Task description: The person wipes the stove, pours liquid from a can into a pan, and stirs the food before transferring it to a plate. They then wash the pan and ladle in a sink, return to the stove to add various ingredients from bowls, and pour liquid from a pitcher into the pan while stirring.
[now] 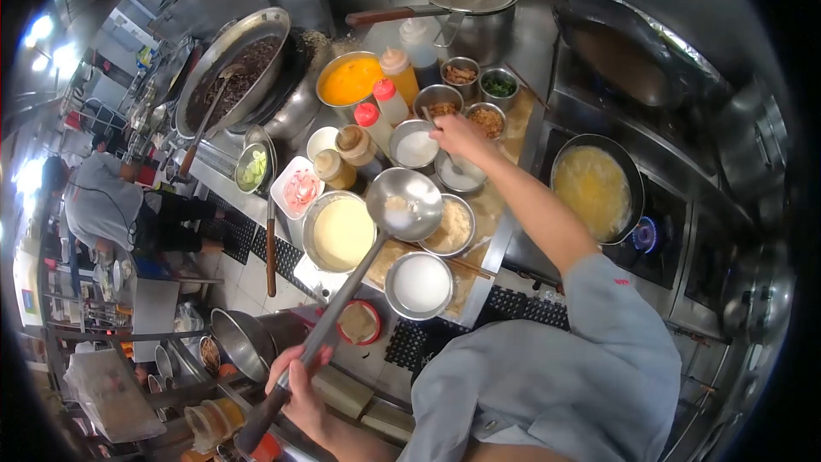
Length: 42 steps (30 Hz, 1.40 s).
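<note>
Head view: the person's left hand (pixel 299 385) is wrapped around the low end of a long-handled ladle (pixel 404 203), near the bottom edge of the picture. The ladle's long axis runs from that grip up and to the right, so its bowl hangs well away from the hand, over the bench (pixel 492 205), between the bowl of pale batter (pixel 342 231) on its left and the bowl of coarse crumbs (pixel 451 227) on its right. A small heap of white powder and something pale lies in the ladle's bowl.

The right hand (pixel 457 133) is stretched far across the bench, beyond the ladle's bowl and slightly right of it. Its fingers are bunched over a small seasoning bowl (pixel 416 147) of white powder; they seem to pinch the thin handle of a spoon, but I cannot tell that for sure. So the right hand is the nearer one to the seasonings, and the ladle's bowl lies just on the near side of it.

Round about stand squeeze bottles (pixel 389 90), a near bowl of white powder (pixel 421 284), and more small bowls. To the right a wok of yellow liquid (pixel 594 188) sits over a lit burner. Far left, another person (pixel 103 201) crouches on the floor.
</note>
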Motion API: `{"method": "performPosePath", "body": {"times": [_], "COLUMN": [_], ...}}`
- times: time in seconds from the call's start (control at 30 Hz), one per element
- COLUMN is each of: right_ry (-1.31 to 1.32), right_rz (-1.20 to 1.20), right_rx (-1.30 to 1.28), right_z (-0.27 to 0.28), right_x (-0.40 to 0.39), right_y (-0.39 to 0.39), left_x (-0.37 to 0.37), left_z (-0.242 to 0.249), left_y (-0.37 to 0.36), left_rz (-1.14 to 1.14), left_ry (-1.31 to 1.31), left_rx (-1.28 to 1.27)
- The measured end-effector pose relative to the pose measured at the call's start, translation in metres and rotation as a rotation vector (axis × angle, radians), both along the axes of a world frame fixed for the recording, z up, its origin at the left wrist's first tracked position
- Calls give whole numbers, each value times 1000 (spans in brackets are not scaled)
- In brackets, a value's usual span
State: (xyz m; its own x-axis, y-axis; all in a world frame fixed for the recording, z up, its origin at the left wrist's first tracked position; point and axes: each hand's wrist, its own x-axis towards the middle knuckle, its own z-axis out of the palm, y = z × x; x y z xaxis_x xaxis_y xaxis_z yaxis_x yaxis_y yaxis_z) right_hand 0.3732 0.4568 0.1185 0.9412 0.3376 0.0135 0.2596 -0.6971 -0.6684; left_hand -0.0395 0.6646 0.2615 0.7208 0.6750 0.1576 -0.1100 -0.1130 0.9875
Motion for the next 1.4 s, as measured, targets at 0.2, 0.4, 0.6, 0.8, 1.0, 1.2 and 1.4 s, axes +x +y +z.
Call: {"method": "performPosePath", "body": {"times": [0.2, 0.4, 0.6, 0.8, 1.0, 1.2, 1.4], "right_ry": [72, 908, 482, 537, 358, 599, 938], "right_rz": [-217, 424, -123, -625, -718, -676, -436], "right_rx": [615, 852, 1238, 1366, 828, 995, 1386], "right_z": [45, 40, 63, 28, -40, -54, -27], "right_x": [-107, -363, -374, -362, -366, -368, -366], "right_y": [-50, -46, -71, -181, -293, -337, -392], "left_x": [-33, -7, 11, -40, -129, -185, -207], "left_z": [-10, -43, -103, -128, -261, -345, -375], "left_y": [-20, -92, -200, -229, -199, -178, -197], "left_rz": [44, -117, -287, -897, -935, -796, -467], "left_ry": [22, 29, 100, 192, 599, 1101, 1152], "left_rx": [-6, -15, 35, 229, 459, 557, 42]}}
